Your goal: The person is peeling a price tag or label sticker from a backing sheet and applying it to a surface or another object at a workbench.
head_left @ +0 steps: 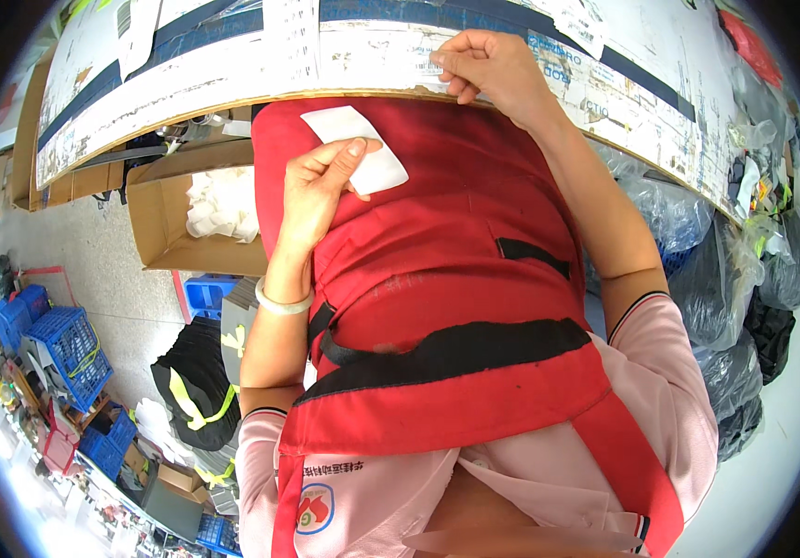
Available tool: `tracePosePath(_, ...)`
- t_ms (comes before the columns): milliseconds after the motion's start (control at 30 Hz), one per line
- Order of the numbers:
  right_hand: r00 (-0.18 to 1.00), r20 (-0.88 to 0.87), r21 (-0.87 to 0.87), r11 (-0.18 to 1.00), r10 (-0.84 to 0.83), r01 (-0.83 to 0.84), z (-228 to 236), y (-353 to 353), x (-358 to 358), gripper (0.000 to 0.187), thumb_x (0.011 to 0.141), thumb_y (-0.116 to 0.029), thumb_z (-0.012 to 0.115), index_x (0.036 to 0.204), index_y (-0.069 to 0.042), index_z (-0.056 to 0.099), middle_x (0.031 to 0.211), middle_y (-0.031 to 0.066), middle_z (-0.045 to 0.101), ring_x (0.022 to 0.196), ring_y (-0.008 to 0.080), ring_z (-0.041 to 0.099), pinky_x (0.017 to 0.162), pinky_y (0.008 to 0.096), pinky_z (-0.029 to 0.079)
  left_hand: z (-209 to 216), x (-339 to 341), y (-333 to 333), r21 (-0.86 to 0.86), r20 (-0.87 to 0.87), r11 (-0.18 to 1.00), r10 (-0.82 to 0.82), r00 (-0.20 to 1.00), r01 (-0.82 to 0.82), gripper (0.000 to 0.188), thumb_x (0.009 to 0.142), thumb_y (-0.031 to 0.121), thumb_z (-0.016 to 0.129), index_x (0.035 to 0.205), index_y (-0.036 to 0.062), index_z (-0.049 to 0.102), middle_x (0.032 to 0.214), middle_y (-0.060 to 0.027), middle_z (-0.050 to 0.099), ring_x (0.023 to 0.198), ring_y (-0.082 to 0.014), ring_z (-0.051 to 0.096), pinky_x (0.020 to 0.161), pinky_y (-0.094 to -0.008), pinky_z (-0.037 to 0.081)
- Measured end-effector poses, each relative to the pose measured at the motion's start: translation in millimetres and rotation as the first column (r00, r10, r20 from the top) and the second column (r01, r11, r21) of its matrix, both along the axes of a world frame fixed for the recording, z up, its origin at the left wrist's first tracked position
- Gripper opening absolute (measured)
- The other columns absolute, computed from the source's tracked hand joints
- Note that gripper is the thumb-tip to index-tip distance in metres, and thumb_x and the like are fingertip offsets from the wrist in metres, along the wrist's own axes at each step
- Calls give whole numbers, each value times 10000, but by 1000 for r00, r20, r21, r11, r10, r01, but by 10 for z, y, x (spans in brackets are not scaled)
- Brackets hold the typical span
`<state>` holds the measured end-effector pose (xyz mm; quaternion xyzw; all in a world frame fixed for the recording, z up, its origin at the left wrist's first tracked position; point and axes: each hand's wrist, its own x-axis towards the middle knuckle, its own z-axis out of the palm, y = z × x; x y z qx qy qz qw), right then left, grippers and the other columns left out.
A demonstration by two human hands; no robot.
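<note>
My left hand holds a white paper slip over my red apron, thumb on top and fingers beneath. The slip's visible face looks blank. At the near edge of the white worktable, my right hand has its thumb and fingertips pinched together. Right beside those fingertips lies a small printed label. Whatever the pinch holds, if anything, is too small to make out. A pale bangle circles my left wrist.
An open cardboard box with white scraps stands below the table on the left. Blue plastic crates and a black bundle tied with yellow strips sit farther left. Clear and dark plastic bags crowd the right side.
</note>
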<state>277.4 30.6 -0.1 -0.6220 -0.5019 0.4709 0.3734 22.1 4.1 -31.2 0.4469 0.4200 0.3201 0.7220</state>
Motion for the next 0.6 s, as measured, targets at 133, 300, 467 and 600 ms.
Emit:
tracePosePath(133,1000,7,20,1000,-5,5,-6,-8,-13,219,882,-214,634,923,1,653,721,23,624,577,61,561,512,185,475,-11,4,-16,-1,-1,1000,2,1000,-2,234,931,191,577,974,-6,697,814,-52,673,604,-78,551,531,-214,470)
tracePosePath(300,1000,26,21,1000,-10,9,-17,1,-26,219,878,-212,634,910,4,657,733,42,639,596,72,578,533,197,495,-22,9,-16,-4,5,1000,-1,1000,1,228,930,186,578,972,-3,698,814,-52,673,601,-79,552,530,-215,470)
tracePosePath(467,997,73,39,999,-7,5,-12,-3,-40,216,874,-209,635,890,5,658,745,61,653,619,87,598,555,211,517,-20,8,-19,-39,21,999,-6,1000,7,226,929,183,579,975,-3,697,814,-54,674,601,-84,558,523,-217,475)
tracePosePath(600,998,67,28,1000,-16,14,-7,0,-48,218,876,-211,638,899,5,655,733,45,640,593,70,576,528,195,494,-17,17,-23,-32,17,999,-5,1000,5,227,928,186,581,978,-3,697,809,-54,673,595,-86,558,520,-217,477)
